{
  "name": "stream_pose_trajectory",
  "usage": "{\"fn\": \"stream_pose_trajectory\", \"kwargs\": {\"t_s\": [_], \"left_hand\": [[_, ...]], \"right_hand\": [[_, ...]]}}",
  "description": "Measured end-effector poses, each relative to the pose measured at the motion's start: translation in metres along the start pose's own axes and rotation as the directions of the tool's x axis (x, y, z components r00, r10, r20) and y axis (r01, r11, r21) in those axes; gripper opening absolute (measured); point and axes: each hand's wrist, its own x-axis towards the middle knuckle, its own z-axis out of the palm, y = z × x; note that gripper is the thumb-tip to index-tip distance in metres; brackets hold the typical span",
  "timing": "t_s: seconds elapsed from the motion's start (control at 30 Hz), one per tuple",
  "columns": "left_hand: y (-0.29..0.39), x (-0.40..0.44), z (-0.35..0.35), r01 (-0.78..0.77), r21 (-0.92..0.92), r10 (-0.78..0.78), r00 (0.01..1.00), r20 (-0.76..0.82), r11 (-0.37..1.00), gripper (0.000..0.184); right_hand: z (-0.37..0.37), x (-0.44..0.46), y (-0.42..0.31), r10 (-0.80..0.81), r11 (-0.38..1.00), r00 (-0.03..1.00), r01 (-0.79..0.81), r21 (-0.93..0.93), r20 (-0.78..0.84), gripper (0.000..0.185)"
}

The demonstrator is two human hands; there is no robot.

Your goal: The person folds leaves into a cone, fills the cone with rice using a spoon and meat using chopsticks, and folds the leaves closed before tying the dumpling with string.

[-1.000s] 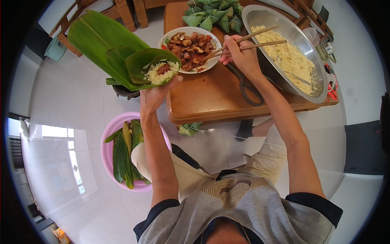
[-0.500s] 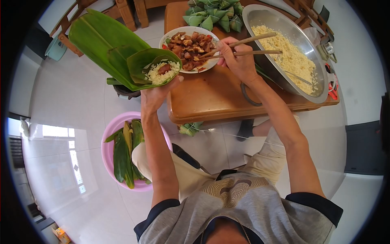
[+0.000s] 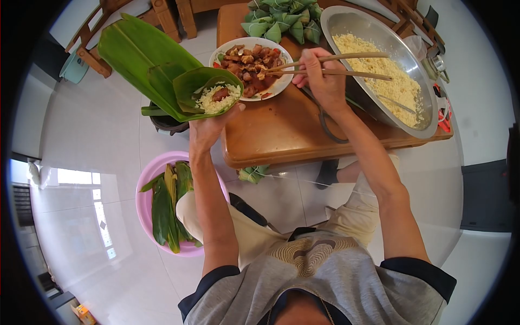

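My left hand (image 3: pixel 208 127) is closed round the base of broad green leaves (image 3: pixel 146 59) folded into a cone. White rice (image 3: pixel 208 104) fills the cone's mouth, with a brown piece of meat (image 3: pixel 220 94) on top. My right hand (image 3: pixel 324 78) grips a pair of wooden chopsticks (image 3: pixel 346 71). Their tips reach into a white plate (image 3: pixel 288 81) of dark, saucy meat chunks (image 3: pixel 244 62), touching pieces near its right side. Whether a piece is pinched between the tips, I cannot tell.
On the wooden table (image 3: pixel 271 138) stand a large steel bowl (image 3: pixel 428 122) of yellowish rice and a pile of tied leaf parcels (image 3: pixel 284 19). A pink basin (image 3: pixel 143 216) with long leaves sits on the floor. One leaf bundle (image 3: pixel 253 173) hangs below the table edge.
The chopsticks have swung flatter, and their tips have shifted slightly upward among the meat. My right hand has moved slightly right. The leaf cone has barely moved.
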Motion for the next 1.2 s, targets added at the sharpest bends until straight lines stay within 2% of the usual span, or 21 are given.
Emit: {"fn": "stream_pose_trajectory", "kwargs": {"t_s": [0.07, 0.13, 0.2, 0.27, 0.3, 0.33, 0.4, 0.47, 0.5, 0.53, 0.57, 0.6, 0.63, 0.7, 0.77, 0.8, 0.87, 0.93, 1.03, 1.13, 1.2], "left_hand": [[0.001, 0.001, 0.002, 0.029, -0.022, -0.029, 1.000, -0.004, 0.999, 0.035], [0.000, 0.000, 0.006, -0.090, 0.007, 0.090, 0.996, -0.026, 0.996, 0.024], [-0.004, -0.001, 0.004, -0.071, -0.009, 0.071, 0.997, -0.033, 0.997, 0.026], [-0.005, -0.002, 0.002, -0.074, 0.090, 0.067, 0.995, 0.077, 0.993, 0.036], [-0.004, -0.002, 0.000, -0.149, 0.223, 0.118, 0.982, 0.147, 0.963, 0.039], [-0.004, -0.003, 0.000, -0.151, 0.224, 0.120, 0.982, 0.145, 0.963, 0.039], [-0.004, -0.004, 0.004, -0.061, 0.055, 0.054, 0.993, 0.108, 0.997, 0.037], [0.001, -0.006, 0.005, -0.023, 0.034, 0.019, 0.992, 0.125, 0.999, 0.038], [0.002, -0.006, 0.005, 0.016, 0.012, -0.017, 0.989, 0.144, 1.000, 0.039], [0.001, -0.006, 0.004, 0.016, 0.012, -0.017, 0.990, 0.143, 1.000, 0.039], [-0.003, -0.006, 0.003, -0.078, 0.119, 0.058, 0.985, 0.164, 0.990, 0.040], [-0.005, -0.006, 0.001, -0.172, 0.223, 0.130, 0.973, 0.191, 0.960, 0.041], [-0.003, -0.006, 0.001, -0.171, 0.225, 0.130, 0.973, 0.189, 0.959, 0.041], [0.003, -0.006, 0.002, -0.027, 0.068, 0.016, 0.988, 0.152, 0.997, 0.044], [0.002, -0.006, 0.001, -0.027, 0.068, 0.017, 0.991, 0.132, 0.997, 0.043], [0.002, -0.006, 0.001, -0.026, 0.067, 0.018, 0.993, 0.113, 0.997, 0.042], [0.006, -0.006, 0.000, -0.003, 0.053, -0.004, 0.991, 0.130, 0.999, 0.042], [0.005, -0.007, -0.001, 0.023, 0.038, -0.028, 0.989, 0.145, 0.999, 0.043], [0.000, -0.007, -0.003, -0.047, 0.042, 0.039, 0.984, 0.172, 0.998, 0.043], [-0.001, -0.007, -0.003, -0.006, -0.053, 0.015, 0.987, 0.163, 0.999, 0.043], [-0.009, -0.008, -0.007, -0.022, -0.023, 0.025, 0.992, 0.121, 0.999, 0.042]], "right_hand": [[-0.006, 0.001, -0.018, -0.070, 0.997, 0.997, 0.071, 0.035, -0.028, 0.023], [-0.010, 0.002, -0.040, -0.127, 0.987, 0.991, 0.130, 0.097, -0.039, 0.024], [-0.011, -0.001, -0.074, -0.157, 0.965, 0.986, 0.163, 0.206, -0.045, 0.025], [-0.009, -0.002, -0.094, -0.213, 0.938, 0.977, 0.197, 0.286, 0.026, 0.024], [-0.008, -0.004, -0.100, -0.269, 0.907, 0.959, 0.223, 0.358, 0.085, 0.023], [-0.005, -0.008, -0.105, -0.272, 0.906, 0.958, 0.225, 0.360, 0.086, 0.023], [0.005, -0.014, -0.112, -0.230, 0.945, 0.951, 0.169, 0.278, 0.204, 0.020], [0.010, -0.012, -0.106, -0.269, 0.929, 0.928, 0.181, 0.322, 0.257, 0.019], [0.011, -0.012, -0.106, -0.276, 0.945, 0.911, 0.200, 0.257, 0.307, 0.019], [0.012, -0.012, -0.106, -0.277, 0.956, 0.892, 0.220, 0.192, 0.356, 0.018], [0.011, -0.011, -0.107, -0.277, 0.956, 0.892, 0.220, 0.193, 0.357, 0.018], [0.008, -0.011, -0.110, -0.244, 0.963, 0.915, 0.189, 0.195, 0.322, 0.020], [0.006, -0.011, -0.111, -0.211, 0.967, 0.934, 0.157, 0.199, 0.287, 0.021], [0.006, -0.007, -0.107, -0.186, 0.960, 0.945, 0.116, 0.254, 0.270, 0.023], [0.012, -0.007, -0.104, -0.084, 0.937, 0.964, -0.008, 0.348, 0.250, 0.028], [0.016, -0.007, -0.100, -0.086, 0.937, 0.965, -0.007, 0.349, 0.249, 0.028], [0.022, -0.005, -0.087, 0.026, 0.892, 0.946, -0.168, 0.419, 0.324, 0.028], [0.023, -0.003, -0.077, 0.044, 0.901, 0.950, -0.172, 0.398, 0.310, 0.029], [0.024, -0.002, -0.071, 0.035, 0.917, 0.950, -0.154, 0.367, 0.310, 0.029], [0.025, -0.002, -0.071, 0.077, 0.921, 0.947, -0.187, 0.341, 0.312, 0.029], [0.023, 0.000, -0.076, 0.064, 0.882, 0.958, -0.186, 0.433, 0.279, 0.029]]}}
